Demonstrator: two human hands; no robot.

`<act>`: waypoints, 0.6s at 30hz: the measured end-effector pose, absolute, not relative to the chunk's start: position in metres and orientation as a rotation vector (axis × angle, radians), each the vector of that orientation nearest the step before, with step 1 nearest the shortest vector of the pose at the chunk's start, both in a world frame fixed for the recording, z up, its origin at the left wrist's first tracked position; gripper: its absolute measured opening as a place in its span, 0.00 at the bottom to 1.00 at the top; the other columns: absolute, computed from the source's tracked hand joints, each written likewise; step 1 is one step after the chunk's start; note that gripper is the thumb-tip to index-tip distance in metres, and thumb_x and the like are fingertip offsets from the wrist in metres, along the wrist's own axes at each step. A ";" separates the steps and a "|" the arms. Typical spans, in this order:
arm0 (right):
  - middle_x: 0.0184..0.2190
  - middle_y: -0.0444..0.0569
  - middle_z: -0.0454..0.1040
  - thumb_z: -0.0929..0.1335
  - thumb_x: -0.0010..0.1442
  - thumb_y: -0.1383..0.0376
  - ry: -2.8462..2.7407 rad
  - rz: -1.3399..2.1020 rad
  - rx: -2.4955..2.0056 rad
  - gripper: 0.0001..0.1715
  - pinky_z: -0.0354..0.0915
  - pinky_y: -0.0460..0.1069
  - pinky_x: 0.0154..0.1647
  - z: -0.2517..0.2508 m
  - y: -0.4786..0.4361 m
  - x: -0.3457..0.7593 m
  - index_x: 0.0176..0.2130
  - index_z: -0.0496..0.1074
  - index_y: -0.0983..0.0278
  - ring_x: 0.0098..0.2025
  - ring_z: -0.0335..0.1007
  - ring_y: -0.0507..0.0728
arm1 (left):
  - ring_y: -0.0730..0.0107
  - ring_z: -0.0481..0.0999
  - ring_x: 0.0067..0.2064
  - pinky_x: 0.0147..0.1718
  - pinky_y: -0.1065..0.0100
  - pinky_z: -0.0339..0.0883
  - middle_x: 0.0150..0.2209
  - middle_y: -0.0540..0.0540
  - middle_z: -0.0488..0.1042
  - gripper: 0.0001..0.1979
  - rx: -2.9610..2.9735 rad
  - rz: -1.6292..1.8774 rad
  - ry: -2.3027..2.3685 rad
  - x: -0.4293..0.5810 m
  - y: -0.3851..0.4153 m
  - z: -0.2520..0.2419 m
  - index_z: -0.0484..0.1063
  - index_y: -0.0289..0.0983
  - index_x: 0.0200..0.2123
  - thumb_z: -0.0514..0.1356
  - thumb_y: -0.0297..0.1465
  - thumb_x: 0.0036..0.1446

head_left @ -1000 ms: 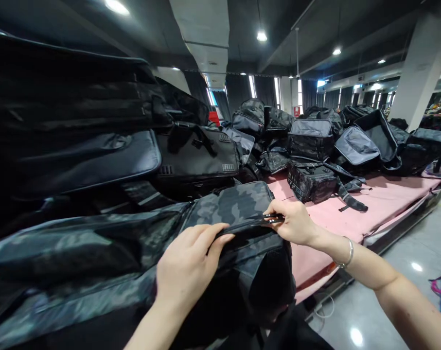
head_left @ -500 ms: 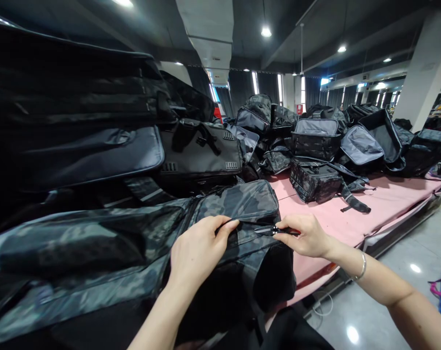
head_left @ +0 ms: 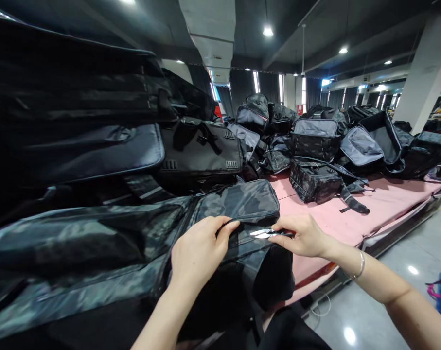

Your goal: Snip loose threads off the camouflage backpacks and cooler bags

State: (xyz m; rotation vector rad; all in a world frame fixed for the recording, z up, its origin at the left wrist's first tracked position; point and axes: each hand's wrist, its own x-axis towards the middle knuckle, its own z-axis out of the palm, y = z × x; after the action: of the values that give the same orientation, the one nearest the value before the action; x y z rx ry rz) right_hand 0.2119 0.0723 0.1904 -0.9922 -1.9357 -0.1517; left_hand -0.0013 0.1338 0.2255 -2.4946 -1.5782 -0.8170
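A pink-covered counter runs to the right of the frame, heaped with dark bags, in a dim hall with ceiling lamps and a white pillar. At lower centre lies the camouflage bag; the left hand has its grip pinching the flap seam, the right hand pinching a small metal tool. Since a second ago the right hand sits lower and the tool now glints silver

The left hand pinches the flap edge of a camouflage bag. The right hand holds a small metal tool, perhaps snips, against it. More bags crowd the pink table behind.
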 end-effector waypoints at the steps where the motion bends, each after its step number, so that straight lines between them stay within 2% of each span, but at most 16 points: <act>1: 0.26 0.44 0.73 0.67 0.60 0.60 -1.942 -0.161 -0.990 0.09 0.57 0.44 0.26 0.190 0.073 0.212 0.32 0.69 0.64 0.25 0.65 0.50 | 0.57 0.75 0.41 0.35 0.63 0.64 0.38 0.45 0.77 0.20 -2.492 -0.827 -1.569 -0.001 0.134 0.224 0.75 0.39 0.36 0.47 0.43 0.59; 9: 0.25 0.44 0.73 0.66 0.61 0.60 -1.985 -0.179 -0.981 0.10 0.58 0.44 0.26 0.188 0.076 0.211 0.31 0.69 0.63 0.25 0.67 0.50 | 0.59 0.75 0.39 0.33 0.65 0.63 0.35 0.45 0.77 0.22 -2.441 -0.897 -1.466 -0.003 0.134 0.217 0.74 0.38 0.36 0.45 0.44 0.60; 18: 0.26 0.45 0.74 0.67 0.60 0.61 -1.926 -0.113 -0.948 0.08 0.58 0.44 0.25 0.188 0.073 0.215 0.32 0.69 0.63 0.24 0.67 0.50 | 0.62 0.75 0.37 0.32 0.67 0.63 0.34 0.46 0.77 0.20 -2.431 -0.921 -1.414 -0.004 0.132 0.218 0.74 0.40 0.35 0.46 0.43 0.61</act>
State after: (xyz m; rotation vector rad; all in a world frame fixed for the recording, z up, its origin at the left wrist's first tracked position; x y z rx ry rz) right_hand 0.2148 0.0730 0.1882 -0.9483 -1.9264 -0.1127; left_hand -0.0035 0.1320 0.2177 -2.4312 -1.4145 -0.9209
